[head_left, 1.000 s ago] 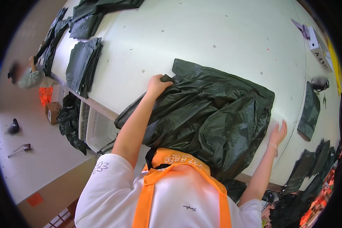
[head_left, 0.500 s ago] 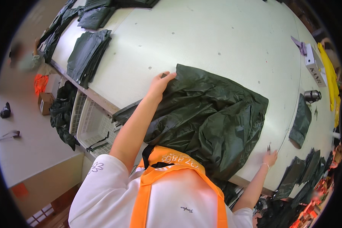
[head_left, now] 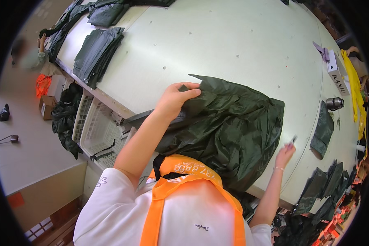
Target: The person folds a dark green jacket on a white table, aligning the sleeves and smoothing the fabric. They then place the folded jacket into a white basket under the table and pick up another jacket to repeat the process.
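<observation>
A dark green, shiny garment point(head_left: 229, 123) lies crumpled across the table's near side and hangs over the edge against my orange apron. My left hand point(head_left: 178, 98) pinches its upper left corner between thumb and fingers, and a flap of cloth stands up beside the fingertips. Off the garment's right side, my right hand point(head_left: 285, 155) is closed round a small pointed metal tool point(head_left: 293, 140), which looks like thread snips. It is held above the table, apart from the cloth. Motion blurs the tool somewhat.
The pale table point(head_left: 201, 45) carries a stack of folded dark green garments point(head_left: 97, 55) at left. A metal flask point(head_left: 335, 103), a white box point(head_left: 337, 74) and dark cloth pieces point(head_left: 323, 133) stand or lie at right. White plastic baskets point(head_left: 98, 127) stand below the left edge. Another person works far left.
My left hand has shifted slightly right, lifting the garment's corner into a flap. My right hand has risen away from the near edge with the tool. The far-left person's arm has moved up.
</observation>
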### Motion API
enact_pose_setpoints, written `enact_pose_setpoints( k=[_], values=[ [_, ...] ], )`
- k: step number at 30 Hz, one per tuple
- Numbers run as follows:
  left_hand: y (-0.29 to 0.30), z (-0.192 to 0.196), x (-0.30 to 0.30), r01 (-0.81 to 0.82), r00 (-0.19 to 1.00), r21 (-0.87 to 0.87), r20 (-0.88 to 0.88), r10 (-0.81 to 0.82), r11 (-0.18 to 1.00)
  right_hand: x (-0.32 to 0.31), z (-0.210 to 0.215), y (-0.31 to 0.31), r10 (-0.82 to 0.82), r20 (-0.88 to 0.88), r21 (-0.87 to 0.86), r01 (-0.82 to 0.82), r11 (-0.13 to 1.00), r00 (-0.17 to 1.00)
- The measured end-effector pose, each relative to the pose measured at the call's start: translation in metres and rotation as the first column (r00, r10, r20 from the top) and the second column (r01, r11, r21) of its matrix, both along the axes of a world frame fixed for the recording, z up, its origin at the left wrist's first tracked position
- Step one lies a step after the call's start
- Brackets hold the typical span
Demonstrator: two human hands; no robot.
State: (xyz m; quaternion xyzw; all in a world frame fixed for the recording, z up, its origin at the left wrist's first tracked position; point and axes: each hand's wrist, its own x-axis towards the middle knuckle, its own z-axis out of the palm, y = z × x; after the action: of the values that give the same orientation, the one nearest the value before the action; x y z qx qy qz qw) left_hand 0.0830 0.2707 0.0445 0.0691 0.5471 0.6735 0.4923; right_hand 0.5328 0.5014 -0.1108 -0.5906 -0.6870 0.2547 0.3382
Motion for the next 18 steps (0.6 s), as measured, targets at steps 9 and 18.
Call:
enact_pose_setpoints(
  k=[9, 18],
  values=[
    [0.003, 0.023, 0.029, 0.060, 0.848, -0.113, -0.518, -0.111, 0.992, -0.297, 0.201, -0.104, 0.781, -0.284, -0.018, -0.817, 0.576, 0.557],
    [0.006, 0.015, 0.032, 0.049, 0.793, -0.105, -0.601, -0.102, 0.993, -0.317, 0.203, -0.091, 0.870, -0.142, -0.107, -0.881, 0.460, 0.472]
  ],
)
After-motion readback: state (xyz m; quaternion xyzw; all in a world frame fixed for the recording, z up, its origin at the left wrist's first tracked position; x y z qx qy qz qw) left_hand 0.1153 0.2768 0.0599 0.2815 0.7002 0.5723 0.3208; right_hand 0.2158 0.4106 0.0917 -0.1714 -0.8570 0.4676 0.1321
